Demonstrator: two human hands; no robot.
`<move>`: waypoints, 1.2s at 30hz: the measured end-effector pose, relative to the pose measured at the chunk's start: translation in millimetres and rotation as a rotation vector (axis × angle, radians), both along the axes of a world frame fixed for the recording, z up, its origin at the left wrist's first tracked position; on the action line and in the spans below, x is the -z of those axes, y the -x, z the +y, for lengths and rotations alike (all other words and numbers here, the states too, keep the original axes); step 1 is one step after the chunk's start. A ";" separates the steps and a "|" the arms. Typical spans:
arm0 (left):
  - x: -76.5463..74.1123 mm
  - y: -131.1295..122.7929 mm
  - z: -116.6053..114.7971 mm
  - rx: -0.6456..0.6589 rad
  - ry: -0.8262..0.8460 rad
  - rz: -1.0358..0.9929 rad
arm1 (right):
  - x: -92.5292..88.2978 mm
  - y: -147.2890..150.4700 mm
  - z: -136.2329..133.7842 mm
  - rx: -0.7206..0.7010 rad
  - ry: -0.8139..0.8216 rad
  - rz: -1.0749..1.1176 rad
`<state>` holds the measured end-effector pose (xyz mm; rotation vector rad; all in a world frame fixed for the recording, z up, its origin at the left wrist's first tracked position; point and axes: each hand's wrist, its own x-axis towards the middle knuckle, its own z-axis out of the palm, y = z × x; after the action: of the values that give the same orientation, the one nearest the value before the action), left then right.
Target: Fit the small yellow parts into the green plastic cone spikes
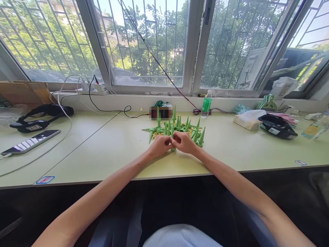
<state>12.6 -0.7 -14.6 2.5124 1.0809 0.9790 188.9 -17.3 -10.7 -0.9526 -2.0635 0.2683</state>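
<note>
My left hand and my right hand meet at the near side of a pile of green plastic spikes. The fingers of both are pinched together around one upright green spike, whose lower end shows beneath them. Most of its length is hidden by the fingers. Around and behind the hands, several cone-shaped spikes stand upright while others lie on their sides. Small yellow pieces are scattered among them.
Behind the pile sit a blurred-out box and a green-labelled bottle. A tissue pack and black headgear are at right. A phone, a white cable and more headgear lie left on the table.
</note>
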 end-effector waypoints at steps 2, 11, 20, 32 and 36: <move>0.9 -0.1 -0.8 0.010 -0.015 -0.025 | -5.5 -0.6 -2.2 0.046 -0.022 0.007; 0.9 -0.8 -6.5 0.070 -0.121 -0.024 | -68.7 -38.1 19.6 0.318 -0.156 0.085; -0.3 0.1 -7.9 0.138 -0.146 0.058 | -100.4 -80.4 94.7 0.585 -0.107 -0.072; 0.9 -0.8 -8.0 0.156 -0.138 0.103 | -86.2 -77.5 112.0 0.679 0.073 -0.323; 1.3 -0.4 -7.5 0.162 -0.135 0.111 | -86.5 -76.9 110.2 0.677 0.050 -0.325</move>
<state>13.0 -8.2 -15.9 2.7419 0.8485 0.9047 265.8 92.9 75.8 -1.7440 -1.8795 -0.2082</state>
